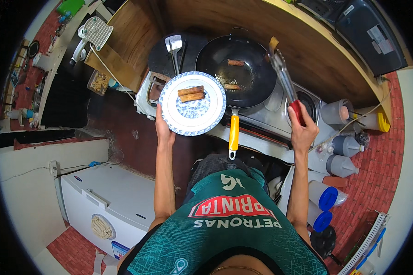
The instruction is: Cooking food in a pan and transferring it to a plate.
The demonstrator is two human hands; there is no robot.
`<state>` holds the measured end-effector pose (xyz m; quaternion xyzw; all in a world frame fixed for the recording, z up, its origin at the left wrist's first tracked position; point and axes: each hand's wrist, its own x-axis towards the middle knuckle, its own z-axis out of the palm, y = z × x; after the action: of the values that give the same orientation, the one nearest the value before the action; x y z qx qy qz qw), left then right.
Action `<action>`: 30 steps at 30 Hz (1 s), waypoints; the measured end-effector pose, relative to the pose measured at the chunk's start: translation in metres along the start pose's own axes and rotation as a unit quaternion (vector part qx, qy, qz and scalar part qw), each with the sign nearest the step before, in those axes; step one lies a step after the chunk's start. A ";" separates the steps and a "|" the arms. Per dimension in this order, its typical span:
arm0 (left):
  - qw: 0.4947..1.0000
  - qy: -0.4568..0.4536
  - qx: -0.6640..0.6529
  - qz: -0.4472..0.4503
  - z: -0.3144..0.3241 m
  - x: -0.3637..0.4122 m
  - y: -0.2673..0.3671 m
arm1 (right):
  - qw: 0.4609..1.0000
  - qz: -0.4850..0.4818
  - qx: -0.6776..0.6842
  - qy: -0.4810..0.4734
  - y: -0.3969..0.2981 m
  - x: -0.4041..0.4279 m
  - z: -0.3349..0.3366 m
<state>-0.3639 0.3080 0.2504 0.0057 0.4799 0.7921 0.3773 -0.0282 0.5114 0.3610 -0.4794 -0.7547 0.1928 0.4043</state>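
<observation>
My left hand (165,125) grips the edge of a white plate (168,113) with a blue patterned rim. Two browned fried rolls (191,93) lie side by side on it. My right hand (303,127) is closed around the red handle of metal tongs (285,74), raised over the right side of a dark wok (206,51). A browned piece (274,43), seemingly another roll, is at the tong tips. In the wok, one roll (235,62) lies toward the back and another (232,87) sits in bubbling oil near the plate. The wok's yellow handle (233,132) points toward me.
A metal spatula (173,44) rests on a round black surface left of the wok. The gas stove's second burner (304,99) is at right, near plastic containers (335,111) and jugs (347,145). A wooden panel (210,19) stands behind. A white chest freezer (110,185) is at lower left.
</observation>
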 end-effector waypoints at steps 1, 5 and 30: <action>1.000 -0.002 -0.001 0.001 0.004 0.000 0.001 | 1.000 -0.004 0.001 -0.001 0.003 -0.001 0.001; 1.000 0.017 -0.013 -0.007 0.012 -0.003 -0.002 | 0.990 0.074 -0.046 -0.111 0.063 -0.041 0.023; 0.996 0.058 -0.033 0.060 0.042 -0.034 -0.026 | 0.989 0.026 0.010 -0.148 0.096 -0.009 0.016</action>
<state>-0.3091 0.3254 0.2653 -0.0235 0.4737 0.8276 0.3003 0.0154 0.5495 0.2825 -0.4611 -0.7914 0.2794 0.2881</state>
